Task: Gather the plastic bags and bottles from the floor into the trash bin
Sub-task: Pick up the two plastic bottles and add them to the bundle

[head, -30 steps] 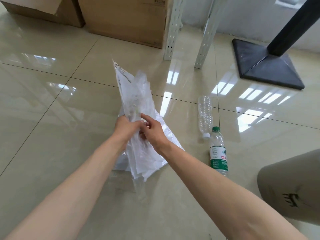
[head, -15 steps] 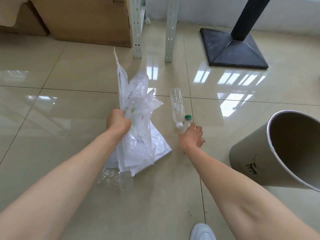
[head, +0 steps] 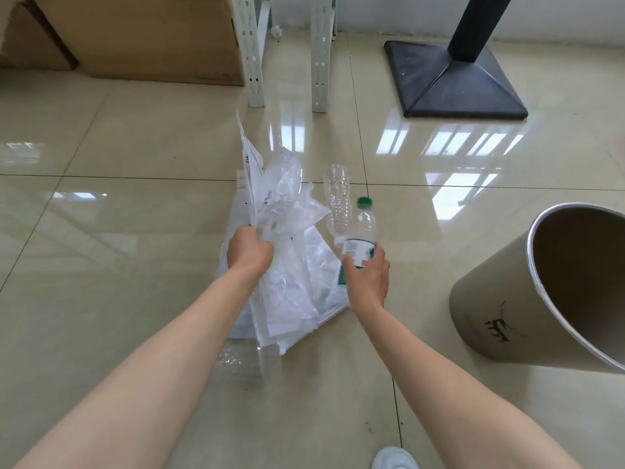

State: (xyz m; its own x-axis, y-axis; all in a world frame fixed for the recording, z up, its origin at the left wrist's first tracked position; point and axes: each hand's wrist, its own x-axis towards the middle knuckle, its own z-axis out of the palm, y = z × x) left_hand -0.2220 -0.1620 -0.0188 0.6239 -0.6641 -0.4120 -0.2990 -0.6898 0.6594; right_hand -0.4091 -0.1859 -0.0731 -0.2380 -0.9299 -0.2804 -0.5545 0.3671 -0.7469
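Observation:
My left hand [head: 249, 253] is shut on a bunch of clear and white plastic bags [head: 280, 211], which stick up above it and hang down to the floor. My right hand [head: 367, 275] grips a green-capped bottle [head: 362, 228] with a green and white label, lifted off the floor and held upright. A clear crushed bottle [head: 337, 201] with no label lies on the tiles just behind it. The beige trash bin [head: 500, 299] stands at the right, tilted in view with its open mouth facing me.
A small crumpled clear wrapper [head: 233, 357] lies on the floor under the bags. Cardboard boxes [head: 135, 35] and two white metal rack legs [head: 252, 52] stand at the back. A black table base [head: 453, 82] sits at the back right. My white shoe [head: 394, 458] shows at the bottom.
My right hand left the bags, reached right to the green-capped bottle, closed on it and lifted it. The view swung right, bringing the bin in.

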